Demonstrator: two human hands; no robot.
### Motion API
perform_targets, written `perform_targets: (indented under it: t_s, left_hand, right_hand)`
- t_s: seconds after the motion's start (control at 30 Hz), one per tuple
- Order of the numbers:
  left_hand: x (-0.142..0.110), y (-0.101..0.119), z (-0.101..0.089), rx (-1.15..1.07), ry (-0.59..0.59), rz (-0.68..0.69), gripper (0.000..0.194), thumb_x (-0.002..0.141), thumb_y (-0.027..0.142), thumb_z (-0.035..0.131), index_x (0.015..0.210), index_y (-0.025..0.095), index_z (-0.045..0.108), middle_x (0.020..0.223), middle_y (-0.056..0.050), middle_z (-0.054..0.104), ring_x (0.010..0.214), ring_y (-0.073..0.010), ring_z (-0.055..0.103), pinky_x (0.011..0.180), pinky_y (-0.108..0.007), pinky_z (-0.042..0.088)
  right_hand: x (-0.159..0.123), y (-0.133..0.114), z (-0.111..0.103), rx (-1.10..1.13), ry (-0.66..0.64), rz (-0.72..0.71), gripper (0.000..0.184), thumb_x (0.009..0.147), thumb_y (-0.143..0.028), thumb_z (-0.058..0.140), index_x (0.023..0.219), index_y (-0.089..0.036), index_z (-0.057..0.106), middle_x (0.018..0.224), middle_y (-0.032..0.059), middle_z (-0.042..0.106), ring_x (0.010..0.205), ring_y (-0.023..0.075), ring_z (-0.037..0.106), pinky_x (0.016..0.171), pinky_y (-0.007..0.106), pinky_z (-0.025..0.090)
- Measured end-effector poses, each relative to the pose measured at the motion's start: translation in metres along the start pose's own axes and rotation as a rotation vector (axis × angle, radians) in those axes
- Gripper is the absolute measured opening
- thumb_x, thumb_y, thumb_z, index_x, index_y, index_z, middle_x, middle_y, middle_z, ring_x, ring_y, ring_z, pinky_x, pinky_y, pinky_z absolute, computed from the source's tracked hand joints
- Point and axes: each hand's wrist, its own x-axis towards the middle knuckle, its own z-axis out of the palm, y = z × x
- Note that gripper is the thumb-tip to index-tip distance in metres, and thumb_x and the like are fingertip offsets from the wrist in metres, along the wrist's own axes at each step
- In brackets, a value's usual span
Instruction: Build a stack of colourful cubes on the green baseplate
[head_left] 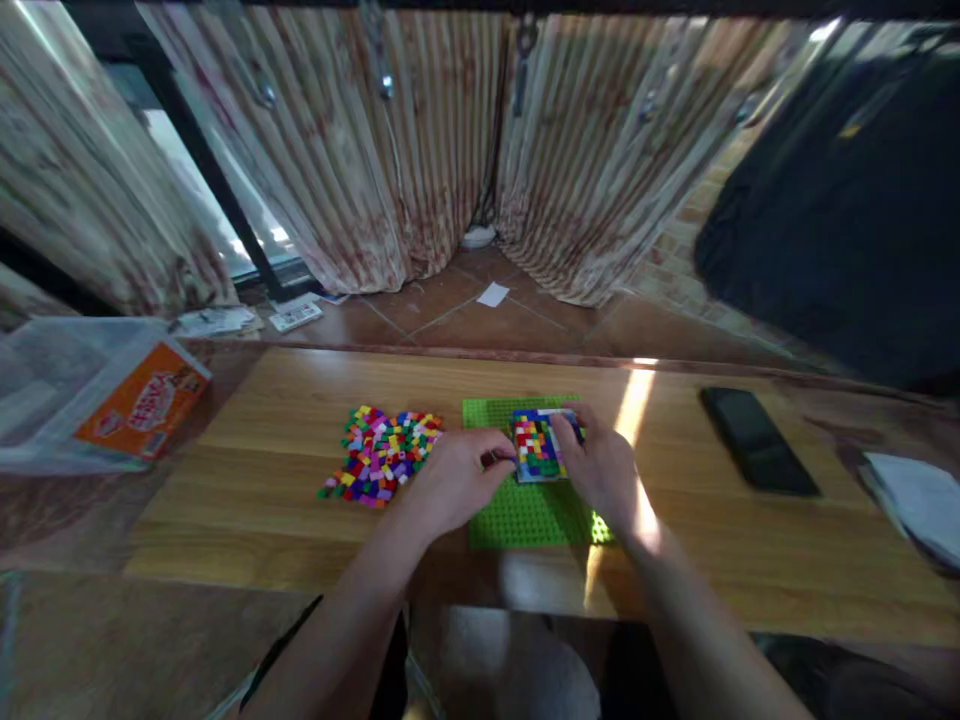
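A small block-like build of colorful toy bricks [534, 446], with red, yellow, blue, white and green pieces, sits over the green studded baseplate [529, 520]. My right hand [600, 468] is closed on its right side, the thumb lying across its face and the other fingers partly hidden behind. At the build's left edge, my left hand [466, 478] is pinched, thumb and index tip together. Whatever is between those tips is too small to make out. A loose pile of small colorful bricks [379, 455] lies left of my left hand, on the wooden table [285, 420].
A dark phone [757, 440] lies on the table's right part. Papers [919, 500] are beyond the right end. A clear plastic bin [67, 375] with an orange label stands off the left end. Curtains [420, 150] hang behind, and a strip of sunlight crosses the table.
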Motion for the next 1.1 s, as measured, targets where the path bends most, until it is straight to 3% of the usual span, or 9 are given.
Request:
perform_targets:
  t_s: [0.4, 0.67, 0.8, 0.97, 1.1]
  left_hand:
    - [0.014, 0.0, 0.015, -0.23, 0.041, -0.096, 0.003, 0.073, 0.016, 0.066, 0.07, 0.016, 0.066, 0.066, 0.001, 0.066, 0.062, -0.0113, 0.057, 0.06, -0.022, 0.042]
    - [0.02, -0.002, 0.021, -0.66, 0.044, -0.368, 0.013, 0.058, 0.015, 0.073, 0.065, 0.014, 0.062, 0.058, 0.004, 0.059, 0.051, -0.0066, 0.05, 0.051, -0.019, 0.04]
    - [0.019, 0.0, 0.023, -0.76, 0.045, -0.444, 0.014, 0.056, 0.013, 0.073, 0.062, 0.014, 0.06, 0.054, 0.005, 0.057, 0.047, -0.0057, 0.049, 0.048, -0.019, 0.039]
    - [0.018, 0.0, 0.028, -0.753, 0.056, -0.453, 0.013, 0.058, 0.013, 0.072, 0.063, 0.014, 0.06, 0.052, 0.005, 0.056, 0.047, -0.0064, 0.05, 0.049, -0.02, 0.04]
    - [0.015, -0.004, 0.02, -0.649, 0.07, -0.336, 0.013, 0.061, 0.016, 0.074, 0.068, 0.014, 0.064, 0.059, 0.003, 0.06, 0.054, -0.0076, 0.053, 0.053, -0.02, 0.041]
  right_hand:
    - [0.0, 0.0, -0.003, -0.014, 0.014, -0.035, 0.034, 0.094, -0.042, 0.04, 0.108, -0.02, 0.062, 0.097, 0.0096, 0.07, 0.087, 0.025, 0.065, 0.072, 0.032, 0.043]
    - [-0.001, 0.0, -0.001, -0.017, 0.027, -0.036, 0.034, 0.094, -0.04, 0.04, 0.109, -0.019, 0.062, 0.096, 0.0093, 0.07, 0.086, 0.0239, 0.064, 0.072, 0.032, 0.043]
    - [0.0, 0.0, 0.0, -0.044, 0.029, -0.048, 0.034, 0.095, -0.04, 0.038, 0.107, -0.018, 0.062, 0.094, 0.0095, 0.07, 0.084, 0.0236, 0.064, 0.071, 0.031, 0.042]
    - [0.0, 0.0, 0.001, -0.065, 0.015, -0.035, 0.036, 0.095, -0.041, 0.037, 0.108, -0.018, 0.061, 0.094, 0.0108, 0.07, 0.082, 0.0241, 0.064, 0.069, 0.031, 0.041]
    - [0.0, 0.001, 0.0, -0.074, -0.003, -0.018, 0.037, 0.094, -0.044, 0.036, 0.108, -0.02, 0.061, 0.091, 0.01, 0.07, 0.081, 0.025, 0.064, 0.067, 0.031, 0.041]
